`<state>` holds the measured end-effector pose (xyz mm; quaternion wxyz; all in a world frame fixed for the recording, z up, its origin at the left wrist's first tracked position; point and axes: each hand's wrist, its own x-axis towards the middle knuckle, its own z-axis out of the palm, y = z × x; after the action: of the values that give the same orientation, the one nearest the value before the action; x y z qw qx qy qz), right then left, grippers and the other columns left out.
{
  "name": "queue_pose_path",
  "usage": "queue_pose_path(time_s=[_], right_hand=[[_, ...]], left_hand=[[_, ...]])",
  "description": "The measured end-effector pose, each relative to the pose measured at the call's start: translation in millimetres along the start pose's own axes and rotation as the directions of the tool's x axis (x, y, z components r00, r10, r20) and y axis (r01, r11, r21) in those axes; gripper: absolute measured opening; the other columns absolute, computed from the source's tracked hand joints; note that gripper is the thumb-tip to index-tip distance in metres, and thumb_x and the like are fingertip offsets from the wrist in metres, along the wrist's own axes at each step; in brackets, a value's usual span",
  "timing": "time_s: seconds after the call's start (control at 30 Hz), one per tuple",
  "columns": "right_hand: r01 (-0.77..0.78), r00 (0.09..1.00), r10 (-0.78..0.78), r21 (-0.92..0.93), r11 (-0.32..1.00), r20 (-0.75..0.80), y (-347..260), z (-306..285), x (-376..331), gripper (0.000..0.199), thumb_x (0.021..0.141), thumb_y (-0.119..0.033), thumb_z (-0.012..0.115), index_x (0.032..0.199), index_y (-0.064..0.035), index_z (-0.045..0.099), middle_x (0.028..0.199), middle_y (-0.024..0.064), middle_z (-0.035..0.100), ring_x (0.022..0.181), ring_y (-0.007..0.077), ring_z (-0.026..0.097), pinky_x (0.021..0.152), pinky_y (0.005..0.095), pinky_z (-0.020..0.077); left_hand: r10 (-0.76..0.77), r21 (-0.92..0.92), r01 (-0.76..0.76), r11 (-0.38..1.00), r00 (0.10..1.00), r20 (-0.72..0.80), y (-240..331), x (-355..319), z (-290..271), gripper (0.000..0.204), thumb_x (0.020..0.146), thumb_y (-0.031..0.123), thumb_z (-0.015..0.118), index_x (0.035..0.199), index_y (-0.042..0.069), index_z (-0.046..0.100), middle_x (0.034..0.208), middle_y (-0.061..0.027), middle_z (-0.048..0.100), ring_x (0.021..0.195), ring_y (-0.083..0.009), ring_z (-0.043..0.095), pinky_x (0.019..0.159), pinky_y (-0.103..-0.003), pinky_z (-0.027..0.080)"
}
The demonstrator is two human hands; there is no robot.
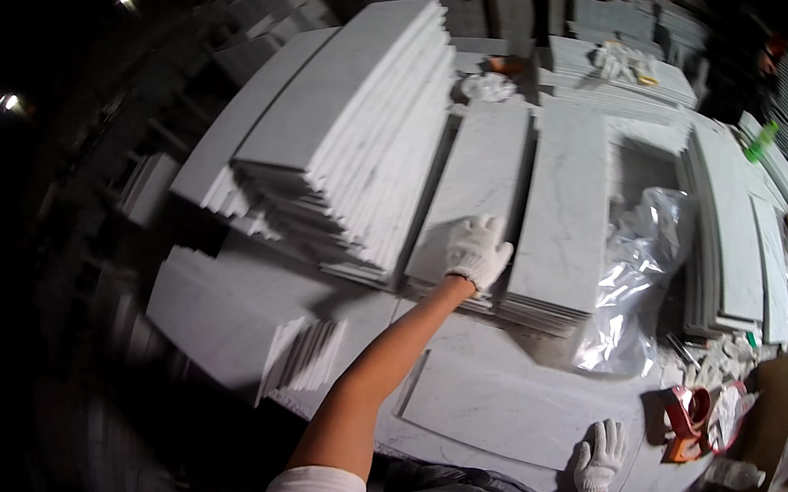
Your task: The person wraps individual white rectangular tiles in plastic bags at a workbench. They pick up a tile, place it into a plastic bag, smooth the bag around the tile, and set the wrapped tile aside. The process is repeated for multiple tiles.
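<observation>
My left hand [480,253], in a white knit glove, lies on the near end of a white marble slab [483,171] that tops a narrow stack. Its fingers rest over the top face, apart and gripping nothing. At the lower right, my right hand [601,458], gloved alike, is open with its fingers stretched out, palm down on the pale work surface. Beside it, close in front of me, a single veined marble slab [493,409] lies flat. Another slab stack [557,211] stands just right of my left hand.
A tall slab stack [345,90] rises at the left, near short upright pieces [304,353]. Crumpled clear plastic [639,280] lies right of the middle. A red tape dispenser [688,411], a cardboard box [778,410] and a clear bottle [735,473] sit at the lower right.
</observation>
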<state>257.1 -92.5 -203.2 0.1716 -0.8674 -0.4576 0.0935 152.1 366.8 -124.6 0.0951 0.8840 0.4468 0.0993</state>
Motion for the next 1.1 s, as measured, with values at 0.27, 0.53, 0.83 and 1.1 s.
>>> queue_pose_path(time_s=[0.27, 0.53, 0.83, 1.1], right_hand=[[0.137, 0.988, -0.139, -0.033, 0.99, -0.065, -3, 2, -2, 0.047, 0.096, -0.029, 0.056, 0.138, -0.0064, 0.052, 0.145, 0.0219, 0.045, 0.138, 0.0427, 0.036, 0.112, 0.0532, 0.0328], [0.266, 0.957, -0.259, 0.035, 0.963, -0.133, -4, 6, -4, 0.046, 0.097, -0.026, 0.055, 0.135, 0.0001, 0.052, 0.141, 0.0289, 0.047, 0.134, 0.0483, 0.039, 0.108, 0.057, 0.0347], [0.059, 0.996, -0.055, 0.061, 0.996, -0.066, -6, 3, -15, 0.051, 0.095, -0.031, 0.05, 0.139, -0.0031, 0.051, 0.148, 0.0205, 0.043, 0.142, 0.0405, 0.032, 0.117, 0.0496, 0.0248], [0.098, 0.99, -0.106, -0.083, 0.992, -0.092, 24, 21, -9, 0.044, 0.093, -0.024, 0.055, 0.133, -0.0066, 0.058, 0.145, 0.0181, 0.047, 0.139, 0.0384, 0.037, 0.116, 0.0491, 0.0268]], left_hand=[[-0.046, -0.18, -0.071, 0.981, 0.819, -0.572, -70, -131, -139, 0.031, 0.088, 0.021, 0.066, 0.114, 0.005, 0.062, 0.117, -0.0142, 0.06, 0.108, -0.0316, 0.058, 0.092, -0.042, 0.047], [-0.393, 0.227, 0.498, 0.837, 0.835, -0.385, -213, -260, -192, 0.031, 0.088, 0.033, 0.062, 0.11, 0.011, 0.063, 0.118, -0.012, 0.061, 0.109, -0.0349, 0.056, 0.094, -0.046, 0.044], [-0.393, 0.35, 0.479, 0.805, 0.873, -0.289, -226, -254, -188, 0.032, 0.093, 0.042, 0.05, 0.101, 0.014, 0.063, 0.11, -0.0136, 0.059, 0.104, -0.0361, 0.057, 0.088, -0.053, 0.044], [-0.415, 0.319, 0.47, 0.823, 0.881, -0.226, -206, -264, -195, 0.03, 0.092, 0.037, 0.056, 0.099, 0.009, 0.065, 0.108, -0.0158, 0.059, 0.103, -0.0375, 0.054, 0.089, -0.048, 0.045]])
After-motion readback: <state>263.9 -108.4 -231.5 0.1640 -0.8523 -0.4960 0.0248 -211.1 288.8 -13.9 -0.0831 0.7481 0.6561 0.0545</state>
